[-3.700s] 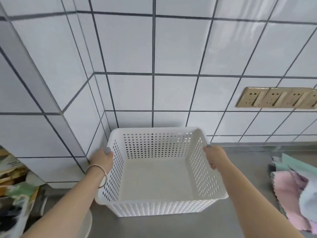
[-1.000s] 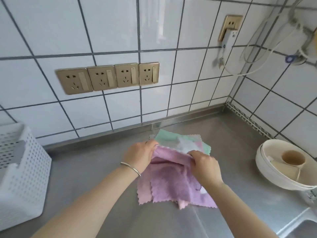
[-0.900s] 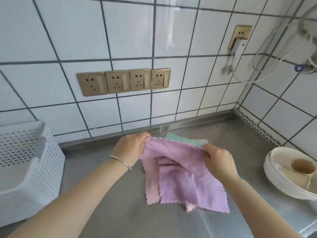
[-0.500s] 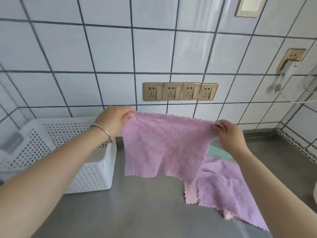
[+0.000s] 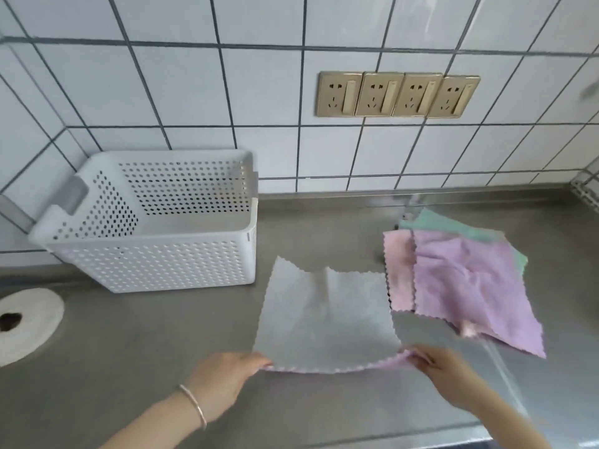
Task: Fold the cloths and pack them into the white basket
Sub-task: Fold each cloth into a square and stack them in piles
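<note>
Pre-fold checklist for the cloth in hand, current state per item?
1. Left hand pinches the near left corner of the grey-faced cloth: ok.
2. Right hand pinches the near right corner: ok.
3. Cloth lying flat on the steel counter: not ok, a ridge runs down from the far edge.
4. Cloth free of the cloth pile: cannot tell, its right edge meets the pile's pink cloth.
5. White basket upright, open, nothing seen inside: ok.
6. Paper roll away from the fold area: ok.
</note>
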